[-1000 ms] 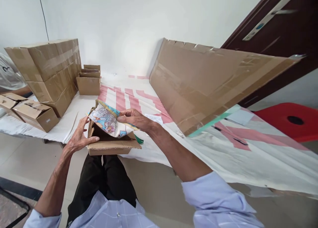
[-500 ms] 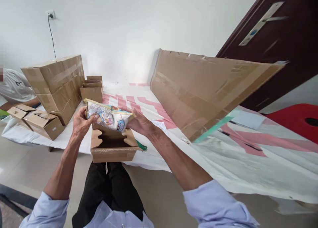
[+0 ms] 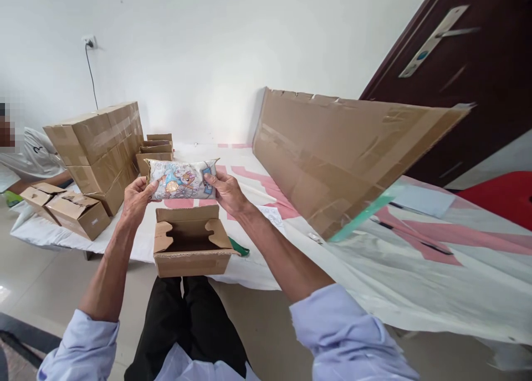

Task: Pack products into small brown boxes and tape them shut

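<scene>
I hold a small cartoon-printed pouch [image 3: 181,179] level between both hands, above an open cardboard box [image 3: 189,249] that rests on my knees. My left hand [image 3: 136,197] grips the pouch's left end. My right hand [image 3: 223,189] grips its right end. The box's flaps stand open and its inside looks dark and empty.
A stack of taped cartons [image 3: 97,143] and small boxes [image 3: 66,210] sit at the left on the white sheet-covered platform [image 3: 257,248]. A big flattened cardboard sheet [image 3: 344,148] leans at the right by a dark door [image 3: 457,65]. Another person [image 3: 25,154] sits at the far left.
The pouch has risen out of the box and turned level. My left hand left the box's side and took the pouch's left end.
</scene>
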`<state>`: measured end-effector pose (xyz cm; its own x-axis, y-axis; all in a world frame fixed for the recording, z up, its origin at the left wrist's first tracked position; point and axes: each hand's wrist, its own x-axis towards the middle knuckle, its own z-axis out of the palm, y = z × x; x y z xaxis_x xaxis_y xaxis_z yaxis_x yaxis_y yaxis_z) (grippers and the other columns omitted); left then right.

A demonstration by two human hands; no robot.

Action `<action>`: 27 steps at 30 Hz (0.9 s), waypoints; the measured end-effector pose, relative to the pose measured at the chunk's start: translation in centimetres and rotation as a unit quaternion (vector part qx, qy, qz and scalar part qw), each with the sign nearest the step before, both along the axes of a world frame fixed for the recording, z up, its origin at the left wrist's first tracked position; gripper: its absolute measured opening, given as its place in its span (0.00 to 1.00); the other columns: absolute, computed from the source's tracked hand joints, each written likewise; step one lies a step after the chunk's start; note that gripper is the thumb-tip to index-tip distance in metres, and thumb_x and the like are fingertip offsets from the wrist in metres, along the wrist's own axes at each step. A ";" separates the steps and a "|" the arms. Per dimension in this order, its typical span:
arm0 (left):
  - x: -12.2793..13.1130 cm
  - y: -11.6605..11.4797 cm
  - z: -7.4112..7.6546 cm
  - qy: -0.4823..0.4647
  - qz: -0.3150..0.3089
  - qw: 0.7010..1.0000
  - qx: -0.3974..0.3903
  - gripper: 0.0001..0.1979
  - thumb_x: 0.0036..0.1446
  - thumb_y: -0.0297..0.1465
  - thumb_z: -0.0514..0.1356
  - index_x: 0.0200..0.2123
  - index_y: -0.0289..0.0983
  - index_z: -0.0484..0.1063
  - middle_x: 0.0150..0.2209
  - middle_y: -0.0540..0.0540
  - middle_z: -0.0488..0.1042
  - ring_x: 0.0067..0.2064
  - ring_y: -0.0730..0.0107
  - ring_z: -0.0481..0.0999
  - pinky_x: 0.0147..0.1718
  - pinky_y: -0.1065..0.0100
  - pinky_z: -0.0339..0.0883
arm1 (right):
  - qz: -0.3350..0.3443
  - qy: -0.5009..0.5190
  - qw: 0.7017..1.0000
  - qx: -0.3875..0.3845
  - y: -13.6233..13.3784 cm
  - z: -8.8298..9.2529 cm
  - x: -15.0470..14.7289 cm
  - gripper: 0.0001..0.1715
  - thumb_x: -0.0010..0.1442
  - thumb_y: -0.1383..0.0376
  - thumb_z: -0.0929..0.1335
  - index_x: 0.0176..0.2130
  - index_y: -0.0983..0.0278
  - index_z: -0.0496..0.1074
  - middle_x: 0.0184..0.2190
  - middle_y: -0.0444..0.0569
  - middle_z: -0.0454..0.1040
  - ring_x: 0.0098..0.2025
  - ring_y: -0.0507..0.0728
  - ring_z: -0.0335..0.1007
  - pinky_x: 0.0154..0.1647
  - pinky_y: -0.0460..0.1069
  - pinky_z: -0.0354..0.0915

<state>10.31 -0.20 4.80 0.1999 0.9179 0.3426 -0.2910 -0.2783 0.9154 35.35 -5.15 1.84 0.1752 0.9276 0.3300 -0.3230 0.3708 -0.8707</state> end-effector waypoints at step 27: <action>0.9 6.6 -5.2 0.020 0.010 0.992 -0.125 0.27 0.38 0.40 0.82 0.24 0.37 0.67 0.20 0.55 0.70 0.21 0.77 0.70 0.24 0.71 0.74 | 0.105 -0.059 0.982 -0.144 5.4 -4.0 3.6 0.28 0.41 0.53 0.88 0.35 0.62 0.81 0.33 0.49 0.86 0.35 0.57 0.83 0.42 0.51 0.80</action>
<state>11.24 6.42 -0.36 0.1885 0.9773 0.0964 -0.2505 -0.0471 0.9670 38.97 0.30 -2.19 -0.0541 0.9970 0.0550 -0.2563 0.0393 -0.9658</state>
